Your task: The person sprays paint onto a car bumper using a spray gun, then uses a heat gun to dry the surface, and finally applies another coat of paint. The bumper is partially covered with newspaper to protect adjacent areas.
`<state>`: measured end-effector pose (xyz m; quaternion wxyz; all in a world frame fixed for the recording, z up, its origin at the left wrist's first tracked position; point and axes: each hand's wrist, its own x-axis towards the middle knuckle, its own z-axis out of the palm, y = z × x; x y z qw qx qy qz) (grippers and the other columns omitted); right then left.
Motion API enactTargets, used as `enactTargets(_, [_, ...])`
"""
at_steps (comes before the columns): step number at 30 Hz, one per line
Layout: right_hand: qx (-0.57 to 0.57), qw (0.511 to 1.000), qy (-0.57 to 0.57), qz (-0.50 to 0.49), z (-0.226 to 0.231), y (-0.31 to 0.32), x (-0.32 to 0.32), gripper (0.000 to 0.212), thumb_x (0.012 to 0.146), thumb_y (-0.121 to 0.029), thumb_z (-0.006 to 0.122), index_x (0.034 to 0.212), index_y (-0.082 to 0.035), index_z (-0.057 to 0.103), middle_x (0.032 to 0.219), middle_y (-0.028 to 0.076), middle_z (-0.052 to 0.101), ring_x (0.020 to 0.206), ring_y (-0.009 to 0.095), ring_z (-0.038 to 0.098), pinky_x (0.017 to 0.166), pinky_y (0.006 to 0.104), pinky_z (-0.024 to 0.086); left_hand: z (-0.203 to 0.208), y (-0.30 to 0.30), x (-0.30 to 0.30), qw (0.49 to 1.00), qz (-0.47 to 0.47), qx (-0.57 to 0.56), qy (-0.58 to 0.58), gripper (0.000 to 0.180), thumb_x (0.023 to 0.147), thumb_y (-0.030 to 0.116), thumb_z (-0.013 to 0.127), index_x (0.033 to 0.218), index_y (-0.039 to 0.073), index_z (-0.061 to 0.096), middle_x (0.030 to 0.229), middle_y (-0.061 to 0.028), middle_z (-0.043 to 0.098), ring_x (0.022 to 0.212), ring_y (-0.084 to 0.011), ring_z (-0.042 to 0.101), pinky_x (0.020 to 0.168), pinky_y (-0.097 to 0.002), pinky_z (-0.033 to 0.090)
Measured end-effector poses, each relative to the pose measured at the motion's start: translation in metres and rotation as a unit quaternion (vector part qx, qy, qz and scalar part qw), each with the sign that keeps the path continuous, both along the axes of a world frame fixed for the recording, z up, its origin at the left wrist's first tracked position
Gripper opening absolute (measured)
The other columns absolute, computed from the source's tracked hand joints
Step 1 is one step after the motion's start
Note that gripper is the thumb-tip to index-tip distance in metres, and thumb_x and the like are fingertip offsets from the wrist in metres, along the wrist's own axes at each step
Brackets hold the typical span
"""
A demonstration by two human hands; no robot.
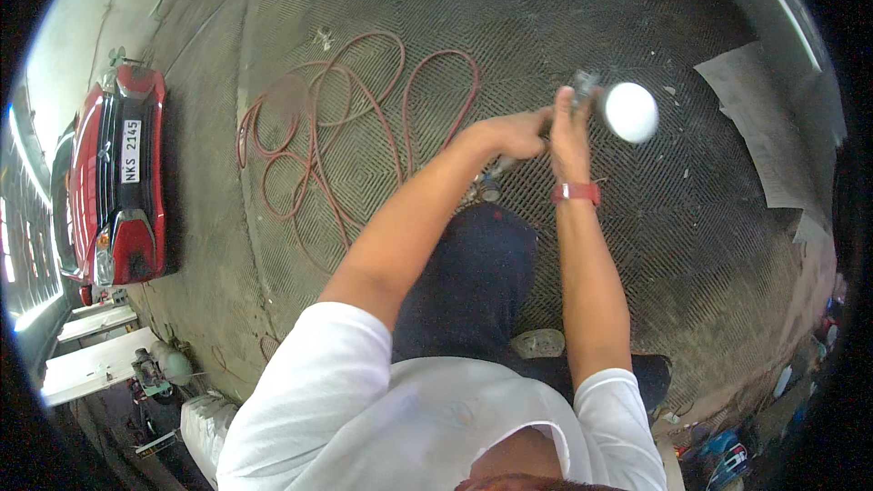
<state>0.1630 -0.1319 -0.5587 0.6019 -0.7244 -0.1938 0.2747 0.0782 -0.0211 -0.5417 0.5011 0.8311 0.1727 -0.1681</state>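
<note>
In front of my raised knee, both hands meet around what looks like a spray gun (pixel 585 84), with a metallic body and a round white cup (pixel 630 113) on its right side. My right hand (pixel 570 138), with a red band on its wrist, is closed around the gun's handle. Just left of it, my left hand (pixel 526 135) is closed on the lower end of the handle; its fingertips are partly hidden. Metal fittings with a small round gauge (pixel 489 189) show between my left forearm and knee. The gun is slightly blurred.
A reddish air hose (pixel 400 118) lies in loose loops on the ridged floor (pixel 546 27). At the left stands a red car (pixel 105 191). Grey sheeting (pixel 755 118) lies along the right side. White panels (pixel 100 364) and equipment are at the lower left.
</note>
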Motion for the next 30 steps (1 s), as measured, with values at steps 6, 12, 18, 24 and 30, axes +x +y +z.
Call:
enactTargets(6, [-0.054, 0.870, -0.056, 0.487, -0.020, 0.022, -0.055, 0.107, 0.102, -0.070, 0.058, 0.166, 0.010, 0.027, 0.167, 0.035, 0.038, 0.159, 0.043, 0.036, 0.131, 0.0459, 0.028, -0.084, 0.013, -0.173, 0.926, 0.377, 0.027, -0.018, 0.067, 0.115, 0.031, 0.047, 0.168, -0.003, 0.024, 0.174, -0.0278, 0.029, 0.163, -0.0384, 0.026, 0.132, -0.0438, 0.024])
enactTargets(12, [-0.185, 0.909, 0.042, 0.370, -0.104, -0.091, -0.041, 0.100, 0.106, -0.063, 0.059, 0.167, 0.010, 0.027, 0.169, 0.030, 0.039, 0.159, 0.040, 0.039, 0.131, 0.0424, 0.028, -0.139, 0.007, -0.278, 0.700, 0.712, 0.046, -0.043, 0.041, 0.115, 0.020, 0.049, 0.153, 0.010, 0.041, 0.149, -0.0201, 0.053, 0.136, -0.0355, 0.053, 0.117, -0.0496, 0.042])
enactTargets(18, [-0.302, 0.919, 0.117, 0.226, -0.122, -0.211, -0.013, 0.088, 0.109, -0.054, 0.061, 0.168, 0.003, 0.031, 0.162, 0.024, 0.053, 0.143, 0.031, 0.058, 0.106, 0.0379, 0.054, -0.192, 0.061, -0.362, 0.512, 0.857, -0.049, 0.029, 0.041, 0.115, 0.022, 0.050, 0.153, 0.016, 0.037, 0.134, -0.0133, 0.056, 0.115, -0.0302, 0.059, 0.097, -0.0523, 0.053])
enactTargets(24, [-0.371, 0.909, 0.087, 0.171, -0.156, -0.276, -0.001, 0.088, 0.107, -0.058, 0.062, 0.167, 0.001, 0.036, 0.158, 0.020, 0.056, 0.130, 0.027, 0.066, 0.086, 0.0359, 0.064, -0.186, 0.091, -0.322, 0.487, 0.833, -0.209, -0.160, 0.022, 0.114, 0.026, 0.057, 0.131, 0.019, 0.045, 0.094, -0.0008, 0.052, 0.077, -0.0164, 0.052, 0.072, -0.0430, 0.054])
enactTargets(30, [-0.421, 0.887, 0.052, 0.181, -0.102, -0.253, -0.016, 0.086, 0.106, -0.061, 0.060, 0.162, 0.003, 0.045, 0.155, 0.023, 0.061, 0.137, 0.032, 0.064, 0.110, 0.0424, 0.054, -0.215, 0.128, -0.309, 0.576, 0.735, -0.263, -0.242, 0.024, 0.108, 0.026, 0.068, 0.116, 0.017, 0.048, 0.093, 0.0012, 0.056, 0.082, -0.0176, 0.057, 0.079, -0.0476, 0.056])
